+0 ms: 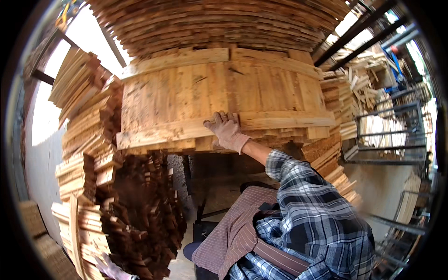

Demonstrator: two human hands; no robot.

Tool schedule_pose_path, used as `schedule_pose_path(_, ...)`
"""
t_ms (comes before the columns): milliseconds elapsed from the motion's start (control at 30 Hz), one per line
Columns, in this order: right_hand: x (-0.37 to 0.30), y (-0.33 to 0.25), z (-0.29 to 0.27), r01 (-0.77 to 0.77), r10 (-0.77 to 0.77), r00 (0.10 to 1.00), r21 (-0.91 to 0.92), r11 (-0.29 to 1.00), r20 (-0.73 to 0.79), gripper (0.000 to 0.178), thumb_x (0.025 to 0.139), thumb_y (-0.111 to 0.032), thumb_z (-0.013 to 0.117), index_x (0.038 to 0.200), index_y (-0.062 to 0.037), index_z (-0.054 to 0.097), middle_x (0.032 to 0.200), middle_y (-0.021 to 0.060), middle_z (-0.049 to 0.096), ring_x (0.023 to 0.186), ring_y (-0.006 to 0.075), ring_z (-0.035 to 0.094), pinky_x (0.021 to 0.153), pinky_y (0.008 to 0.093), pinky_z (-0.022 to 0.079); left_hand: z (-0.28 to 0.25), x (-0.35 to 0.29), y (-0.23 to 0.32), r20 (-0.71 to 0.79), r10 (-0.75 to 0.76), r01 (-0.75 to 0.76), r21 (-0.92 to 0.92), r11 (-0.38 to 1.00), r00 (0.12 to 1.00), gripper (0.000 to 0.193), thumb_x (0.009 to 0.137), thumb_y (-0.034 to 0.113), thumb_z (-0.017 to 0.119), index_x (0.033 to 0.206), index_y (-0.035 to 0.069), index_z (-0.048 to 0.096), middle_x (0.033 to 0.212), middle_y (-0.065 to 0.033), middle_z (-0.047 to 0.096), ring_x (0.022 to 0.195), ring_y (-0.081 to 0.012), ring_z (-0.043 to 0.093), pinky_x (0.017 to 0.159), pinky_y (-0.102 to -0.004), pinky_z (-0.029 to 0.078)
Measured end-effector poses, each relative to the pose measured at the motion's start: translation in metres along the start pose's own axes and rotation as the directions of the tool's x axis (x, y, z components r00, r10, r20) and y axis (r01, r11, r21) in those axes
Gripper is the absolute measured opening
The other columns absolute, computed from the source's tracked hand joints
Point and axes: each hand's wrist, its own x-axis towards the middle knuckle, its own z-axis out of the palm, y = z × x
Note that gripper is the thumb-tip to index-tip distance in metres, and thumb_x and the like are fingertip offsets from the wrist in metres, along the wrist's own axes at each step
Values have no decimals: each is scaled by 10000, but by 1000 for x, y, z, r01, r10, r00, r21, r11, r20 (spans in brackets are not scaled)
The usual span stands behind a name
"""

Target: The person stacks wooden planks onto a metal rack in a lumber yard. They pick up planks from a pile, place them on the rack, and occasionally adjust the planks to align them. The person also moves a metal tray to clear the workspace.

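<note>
My right hand [227, 132], in a pinkish work glove, lies with fingers spread on the near edge of a wide row of wooden boards [172, 95]. It presses where two long slats meet end to end: the left slat [163, 132] and the right slat [284, 120]. Two more slats [186, 60] run along the far edge of the boards. Down at the lower left, my gloved left hand [113, 269] reaches to a stack of short boards [95, 224], fingers stretched out. A lone narrow slat [76, 235] leans upright against that stack, near the hand.
A tall pile of boards [219, 23] rises behind the row. More stacked wood [86, 130] lines the left side, and boards [333, 154] stand to the right. Metal frames [392, 133] and loose wood pieces [366, 86] lie farther right. Dark metal bars [359, 37] slant at upper right.
</note>
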Motion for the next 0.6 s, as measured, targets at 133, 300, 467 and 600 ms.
schedule_pose_path(133,8,29,9,-79,80,994,-22,997,76,730,760,-480,691,1411,-288,422,1372,220,452,1313,393,371,1084,551,248,0,-1,-26,-28,53,-53,8,999,998,580,919,399,590,1373,52,493,1409,-226,441,1260,-355,449,1079,-419,335)
schedule_pose_path(300,1,41,17,-57,64,997,145,988,-43,661,769,-327,675,1390,-248,461,1101,125,603,1065,293,534,969,492,379,8,3,27,-75,45,-55,-137,989,996,464,915,258,633,1312,34,553,1313,-180,544,1200,-309,501,1041,-382,379)
schedule_pose_path(467,5,19,18,-152,148,972,8,988,181,750,725,-453,730,1401,-319,433,1397,151,376,1288,368,352,1084,505,286,26,15,-10,-128,32,-42,-73,996,991,514,878,230,692,1331,44,535,1416,-121,465,1273,-254,434,1034,-317,361)
schedule_pose_path(600,3,32,30,-55,72,981,-97,994,180,813,747,-532,684,1458,-332,344,1418,165,349,1293,380,344,1072,519,293,20,9,-14,-170,45,-72,-156,985,984,553,804,246,758,1264,-5,580,1330,-124,562,1319,-282,381,1085,-339,315)
